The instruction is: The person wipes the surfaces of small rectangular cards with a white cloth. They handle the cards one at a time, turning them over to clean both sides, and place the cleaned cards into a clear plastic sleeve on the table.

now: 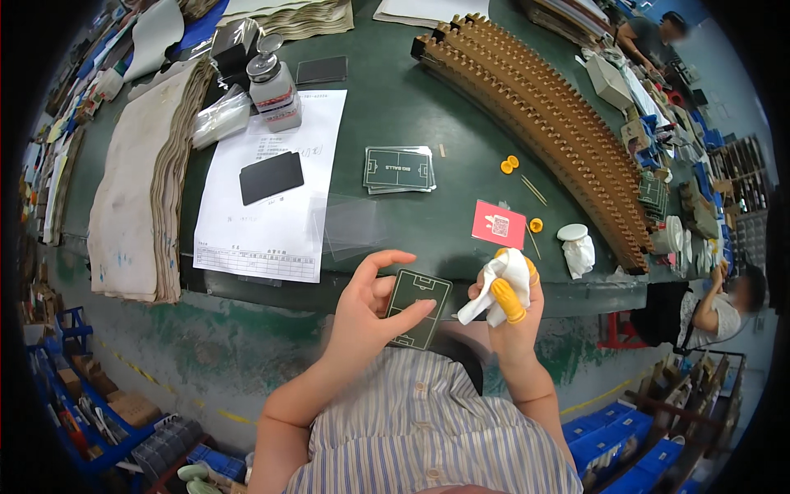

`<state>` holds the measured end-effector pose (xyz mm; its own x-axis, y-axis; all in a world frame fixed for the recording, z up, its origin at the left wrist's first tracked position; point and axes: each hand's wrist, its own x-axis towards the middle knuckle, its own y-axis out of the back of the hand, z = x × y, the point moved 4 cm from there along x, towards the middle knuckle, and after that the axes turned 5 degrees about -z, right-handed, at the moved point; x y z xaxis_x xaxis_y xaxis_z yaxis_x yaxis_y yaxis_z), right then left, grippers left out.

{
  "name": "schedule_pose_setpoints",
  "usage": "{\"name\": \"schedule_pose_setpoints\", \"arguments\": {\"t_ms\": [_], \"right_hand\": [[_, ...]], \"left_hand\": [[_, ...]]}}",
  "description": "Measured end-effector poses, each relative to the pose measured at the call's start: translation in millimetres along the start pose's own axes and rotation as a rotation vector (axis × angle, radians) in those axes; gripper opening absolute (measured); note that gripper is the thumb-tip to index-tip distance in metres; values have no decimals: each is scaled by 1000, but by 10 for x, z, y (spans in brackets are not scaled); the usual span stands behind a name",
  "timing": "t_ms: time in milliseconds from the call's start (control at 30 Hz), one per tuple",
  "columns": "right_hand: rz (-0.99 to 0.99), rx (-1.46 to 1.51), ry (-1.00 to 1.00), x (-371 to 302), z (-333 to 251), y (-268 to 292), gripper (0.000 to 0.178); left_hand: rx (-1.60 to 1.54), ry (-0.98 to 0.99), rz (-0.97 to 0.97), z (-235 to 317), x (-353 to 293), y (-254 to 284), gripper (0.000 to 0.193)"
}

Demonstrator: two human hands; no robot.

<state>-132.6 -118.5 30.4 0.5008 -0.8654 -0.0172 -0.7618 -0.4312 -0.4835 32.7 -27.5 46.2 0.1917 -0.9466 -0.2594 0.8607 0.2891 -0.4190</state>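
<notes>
"Where was the card [423,311]?"

"In the left hand [370,305], upright at the bench [387,103]'s near edge. The fingers pinched it between the thumb on its face and the others behind, the index finger spread wide."

"And the right hand [517,317]?"

"Beside it, at the same edge. Its fingers pressed together on a bunched white cloth [496,284], with yellow caps [508,301] on some tips."

"How much room was there?"

"Green top showed between the card stack [398,170] and the long brown rack [535,115], which slanted from the far edge to the near one, toward the right. Nearer the hands it was tighter: the red card [499,224] lay just beyond the right hand, with sticks [534,190] and a white pot [579,255] farther right. Clear film [354,227] lay beyond the left hand, and stained sheets [144,189] reached the near edge on the left."

"Any writing?"

"The paper [222,218] had printed lines, some handwriting and a grid along its near end. The bottle [276,97] on its far end bore red and blue label print. The red card showed a square code; the stack's top card, pale lettering inside pitch lines. The held card had pitch lines too."
</notes>
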Motion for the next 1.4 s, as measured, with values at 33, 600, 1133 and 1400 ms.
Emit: {"name": "schedule_pose_setpoints", "arguments": {"t_ms": [33,600,1133,1400], "right_hand": [[1,2,-16,2,4,8,34],[-419,-1322,775,16,-499,-371,35],[-460,-1434,796,38,-463,-403,34],[-390,-1439,818,-6,-487,-280,34]], "left_hand": [[7,-4,-12,1,-5,-5,50],[282,-3,-188,-138,25,-85,49],[284,-38,-109,-144,27,-47,50],[176,-6,-113,-24,16,-47,47]]}}
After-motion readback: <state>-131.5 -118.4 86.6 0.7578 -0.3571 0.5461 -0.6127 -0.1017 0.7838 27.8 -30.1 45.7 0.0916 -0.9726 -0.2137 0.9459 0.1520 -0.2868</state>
